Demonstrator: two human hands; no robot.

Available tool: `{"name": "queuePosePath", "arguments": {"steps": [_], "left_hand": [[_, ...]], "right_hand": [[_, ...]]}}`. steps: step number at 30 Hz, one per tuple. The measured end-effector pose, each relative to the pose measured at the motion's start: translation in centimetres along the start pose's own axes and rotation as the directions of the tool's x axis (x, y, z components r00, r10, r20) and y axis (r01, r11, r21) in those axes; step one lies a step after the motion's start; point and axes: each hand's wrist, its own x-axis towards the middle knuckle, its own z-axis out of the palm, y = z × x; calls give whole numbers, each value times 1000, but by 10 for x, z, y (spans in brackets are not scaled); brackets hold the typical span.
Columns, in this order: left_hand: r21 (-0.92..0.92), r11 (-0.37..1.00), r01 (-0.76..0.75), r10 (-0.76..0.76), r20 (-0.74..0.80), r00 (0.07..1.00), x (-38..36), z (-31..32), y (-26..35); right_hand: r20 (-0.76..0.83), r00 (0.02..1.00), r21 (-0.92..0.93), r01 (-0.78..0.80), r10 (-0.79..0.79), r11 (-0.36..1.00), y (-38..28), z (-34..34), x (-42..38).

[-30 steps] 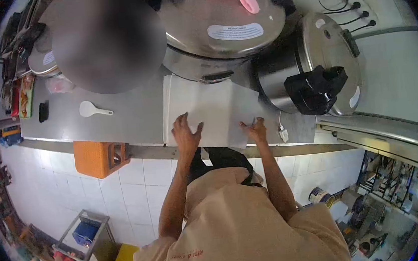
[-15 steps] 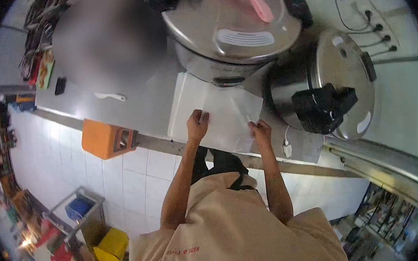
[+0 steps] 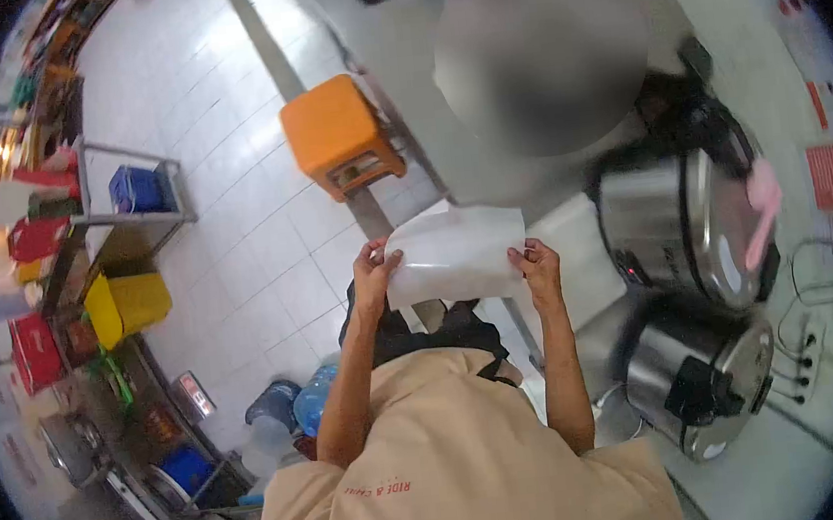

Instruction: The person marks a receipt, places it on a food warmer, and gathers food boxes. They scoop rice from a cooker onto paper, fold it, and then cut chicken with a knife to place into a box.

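Observation:
I hold a white sheet of paper (image 3: 456, 254) up in front of my chest with both hands. My left hand (image 3: 370, 269) pinches its left edge and my right hand (image 3: 535, 261) pinches its right edge. The sheet is lifted off the steel counter (image 3: 418, 69), where a stack of white paper (image 3: 562, 231) partly shows behind it. My arms come out of a beige shirt at the bottom of the view.
Two large steel cookers stand at the right, one (image 3: 695, 233) with a pink paddle (image 3: 762, 207) on its lid, one (image 3: 699, 383) lower. An orange stool (image 3: 336, 132) sits under the counter edge. A rack with coloured bins (image 3: 116, 259) is at the left over white floor tiles.
Both hands have lifted the paper sheet off the counter and hold it up. The view has swung round, so the counter and cookers now lie to the right.

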Motion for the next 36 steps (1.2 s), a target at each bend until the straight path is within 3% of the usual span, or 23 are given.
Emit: {"name": "queuePosePath", "arguments": {"steps": [4, 6, 8, 11, 14, 17, 18, 21, 22, 23, 27, 28, 30, 31, 32, 33, 35, 36], "left_hand": [[-23, 997, -77, 73, -143, 987, 26, -93, 35], [32, 988, -152, 155, -135, 979, 48, -148, 60], [80, 975, -207, 214, -105, 971, 67, -202, 79], [128, 954, -271, 289, -142, 947, 86, -277, 117], [242, 928, -284, 331, -187, 925, 84, -344, 172], [316, 900, -300, 384, -251, 889, 90, -387, 206], [335, 895, -294, 391, -271, 880, 95, -397, 218], [322, 882, -344, 445, -328, 834, 113, -415, 241], [318, 870, -376, 473, -331, 816, 125, -423, 246], [315, 854, -413, 507, -333, 795, 138, -431, 255], [393, 851, -348, 484, -330, 811, 171, -460, 319], [412, 821, -396, 536, -314, 784, 185, -469, 330], [693, 510, -509, 807, -179, 563, 217, -492, 369], [681, 513, -522, 804, -169, 570, 237, -505, 385], [669, 516, -535, 802, -158, 576, 257, -517, 400], [656, 520, -547, 799, -147, 583, 277, -529, 415], [370, 835, -408, 518, -272, 811, 313, -543, 453], [446, 798, -406, 560, -297, 774, 334, -554, 468]], "right_hand": [[1, 992, -248, 121, -125, 961, -1, 114, 40], [89, 964, -96, 257, -249, 962, -15, 185, 52], [235, 942, -294, 303, -239, 906, -36, 241, 63], [289, 925, -321, 337, -248, 885, -59, 334, 68], [446, 862, -360, 420, -242, 833, -93, 416, 58], [483, 842, -449, 475, -241, 757, -108, 474, 59], [445, 853, -550, 500, -272, 669, -124, 495, 51], [441, 861, -541, 480, -253, 690, -152, 527, 50], [470, 812, -463, 560, -345, 687, -150, 537, 60], [462, 820, -478, 552, -339, 683, -150, 548, 68], [494, 800, -464, 574, -341, 675, -170, 599, 95], [520, 782, -441, 590, -343, 676, -175, 612, 106], [574, 673, -294, 701, -466, 650, -189, 651, 135], [591, 613, -216, 746, -524, 630, -196, 672, 150], [582, 702, -178, 603, -411, 778, -201, 692, 165], [574, 741, -214, 546, -348, 810, -215, 715, 176], [554, 803, -280, 429, -221, 859, -256, 762, 194], [528, 815, -231, 409, -239, 883, -264, 785, 210]]}}
